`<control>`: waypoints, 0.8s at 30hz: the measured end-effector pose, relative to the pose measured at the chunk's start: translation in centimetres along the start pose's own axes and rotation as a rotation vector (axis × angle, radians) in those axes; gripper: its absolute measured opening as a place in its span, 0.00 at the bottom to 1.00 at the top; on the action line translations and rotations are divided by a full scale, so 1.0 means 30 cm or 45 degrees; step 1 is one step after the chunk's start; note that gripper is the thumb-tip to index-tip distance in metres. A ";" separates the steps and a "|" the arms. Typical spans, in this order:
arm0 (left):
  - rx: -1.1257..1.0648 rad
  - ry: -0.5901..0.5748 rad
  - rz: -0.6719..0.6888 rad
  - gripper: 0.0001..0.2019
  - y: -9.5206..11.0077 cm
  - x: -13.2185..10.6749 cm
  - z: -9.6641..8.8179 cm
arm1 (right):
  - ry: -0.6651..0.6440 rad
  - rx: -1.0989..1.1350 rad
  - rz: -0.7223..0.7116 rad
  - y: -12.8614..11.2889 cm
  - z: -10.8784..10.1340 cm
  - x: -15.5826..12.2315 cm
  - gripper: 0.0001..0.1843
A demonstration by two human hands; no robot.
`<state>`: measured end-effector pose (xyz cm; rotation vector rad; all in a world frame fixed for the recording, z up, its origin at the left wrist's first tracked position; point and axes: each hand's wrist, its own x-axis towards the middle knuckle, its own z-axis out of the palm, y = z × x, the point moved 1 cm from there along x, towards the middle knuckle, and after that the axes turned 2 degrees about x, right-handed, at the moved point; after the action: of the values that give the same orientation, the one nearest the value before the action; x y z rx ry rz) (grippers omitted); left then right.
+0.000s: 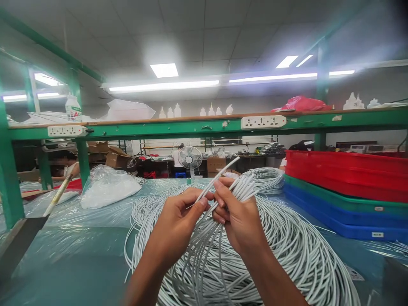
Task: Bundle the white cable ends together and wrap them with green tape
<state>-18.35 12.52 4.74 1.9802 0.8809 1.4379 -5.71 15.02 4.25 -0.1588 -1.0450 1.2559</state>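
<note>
My left hand [181,216] pinches one pale cable [219,177] between thumb and fingers, and its free end points up and to the right. In my right hand [240,212] is a bundle of white cable ends [245,187], gripped by thumb and curled fingers. The two hands are close together, with fingertips nearly meeting. From the bundle the cables run down into a big loose coil of grey-white cable [293,242] that lies on the table under both hands. Parts of the fingers of my right hand are hidden behind the cables.
Stacked red [344,174], green and blue trays [318,212] stand at the right. A smaller cable coil [266,179] lies behind. At the left are a clear plastic bag [110,187] and a metal bracket [21,242]. A green shelf beam [178,130] with a power strip [263,122] crosses above the table.
</note>
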 end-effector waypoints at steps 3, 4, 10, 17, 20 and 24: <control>0.124 -0.014 -0.041 0.16 0.002 0.002 -0.001 | 0.057 0.025 -0.059 -0.021 -0.009 0.004 0.11; 0.164 -0.034 -0.060 0.17 0.001 0.002 -0.002 | 0.080 0.039 -0.085 -0.030 -0.014 0.007 0.11; 0.234 -0.101 -0.107 0.19 -0.009 0.003 -0.003 | 0.169 0.096 -0.156 -0.069 -0.039 0.023 0.11; 0.293 -0.149 -0.079 0.21 -0.011 0.008 0.008 | 0.152 0.101 -0.118 -0.068 -0.034 0.022 0.12; 0.301 -0.146 -0.086 0.21 -0.009 0.009 0.009 | 0.143 0.090 -0.114 -0.065 -0.032 0.022 0.12; 0.340 -0.151 -0.067 0.22 -0.006 0.004 0.008 | 0.099 0.077 -0.124 -0.058 -0.030 0.017 0.11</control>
<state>-18.12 12.73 4.61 2.1921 1.1106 1.2111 -3.89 15.20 5.11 -0.1083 -0.9358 1.1827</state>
